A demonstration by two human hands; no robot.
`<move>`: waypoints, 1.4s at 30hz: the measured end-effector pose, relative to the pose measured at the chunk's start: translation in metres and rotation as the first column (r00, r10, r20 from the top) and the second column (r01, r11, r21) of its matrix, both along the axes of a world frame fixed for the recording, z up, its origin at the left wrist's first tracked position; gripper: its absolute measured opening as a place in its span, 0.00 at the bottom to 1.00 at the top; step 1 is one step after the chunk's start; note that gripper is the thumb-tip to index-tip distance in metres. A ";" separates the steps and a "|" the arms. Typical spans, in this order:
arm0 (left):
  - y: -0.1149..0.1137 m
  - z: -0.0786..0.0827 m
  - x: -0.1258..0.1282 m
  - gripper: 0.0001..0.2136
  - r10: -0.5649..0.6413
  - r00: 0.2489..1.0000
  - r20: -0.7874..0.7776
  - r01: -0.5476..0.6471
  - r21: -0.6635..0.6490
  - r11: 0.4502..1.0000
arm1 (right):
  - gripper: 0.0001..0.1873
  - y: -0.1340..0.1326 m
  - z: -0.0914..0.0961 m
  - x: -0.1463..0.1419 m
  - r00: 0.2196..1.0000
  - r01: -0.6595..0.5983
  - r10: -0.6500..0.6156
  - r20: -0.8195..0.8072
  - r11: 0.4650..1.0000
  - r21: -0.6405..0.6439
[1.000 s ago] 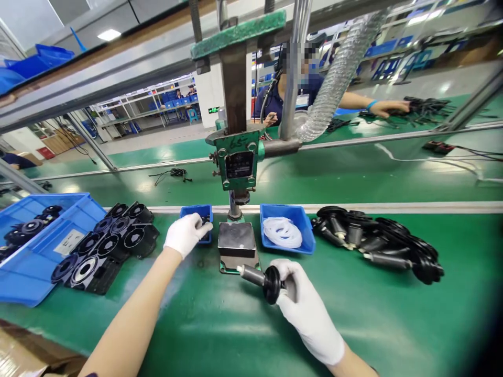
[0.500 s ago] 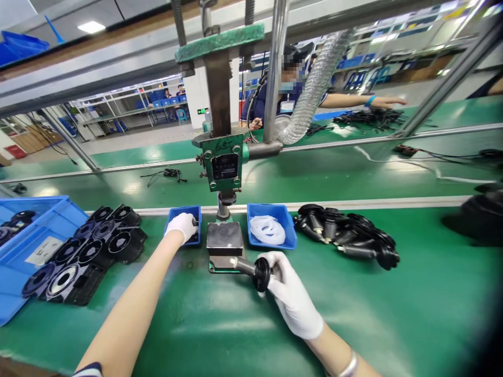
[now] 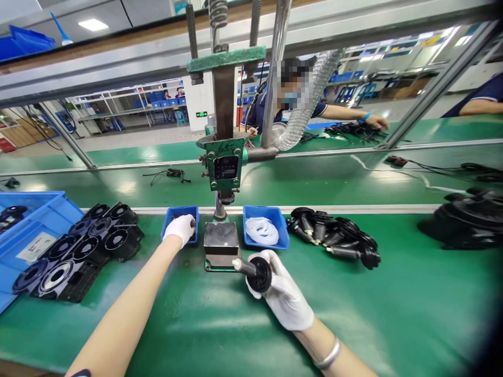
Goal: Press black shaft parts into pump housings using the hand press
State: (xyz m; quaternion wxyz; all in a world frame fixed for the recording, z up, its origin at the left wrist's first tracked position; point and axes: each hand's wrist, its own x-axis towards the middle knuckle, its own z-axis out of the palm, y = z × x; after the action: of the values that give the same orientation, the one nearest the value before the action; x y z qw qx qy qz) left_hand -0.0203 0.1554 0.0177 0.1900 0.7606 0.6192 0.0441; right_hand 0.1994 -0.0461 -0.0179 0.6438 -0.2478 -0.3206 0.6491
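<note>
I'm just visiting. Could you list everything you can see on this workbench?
green metal press: one, green, centre
grey metal block: one, grey, under the press
silver ribbed hose: one, silver, right of the press
small blue plastic bin: one, blue, left of the block
blue plastic bin of white rings: one, blue, right of the block
round black plastic housings: about ten, black, left on the green belt
large blue plastic crate: one, blue, far left
black shafted parts: a heap, black, right of the rings
person in dark blue shirt: one, across the line
left hand: white-gloved, inside the small blue plastic bin
right hand: white-gloved, gripping a black disc part with grey shaft
</note>
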 end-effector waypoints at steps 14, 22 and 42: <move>-0.087 0.022 -0.021 0.27 0.229 0.292 0.929 0.026 -0.247 0.969 | 0.18 0.004 0.000 0.002 0.992 0.097 -0.094 0.081 0.995 -0.036; -0.126 -0.006 0.014 0.17 0.535 -0.028 0.844 0.377 -0.487 0.788 | 0.19 -0.001 0.005 -0.004 0.960 0.207 -0.213 0.185 0.977 0.052; -0.157 -0.033 0.039 0.18 0.649 0.016 0.761 0.387 -0.603 0.698 | 0.16 -0.004 0.009 -0.013 0.437 0.538 -0.755 0.489 0.655 0.530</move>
State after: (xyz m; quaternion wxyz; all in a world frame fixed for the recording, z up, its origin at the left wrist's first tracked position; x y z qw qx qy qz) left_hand 0.0190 -0.0013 -0.0156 0.8239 0.2935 0.3427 0.3429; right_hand 0.1866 -0.0496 -0.0092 0.7095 -0.4700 -0.5018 0.1545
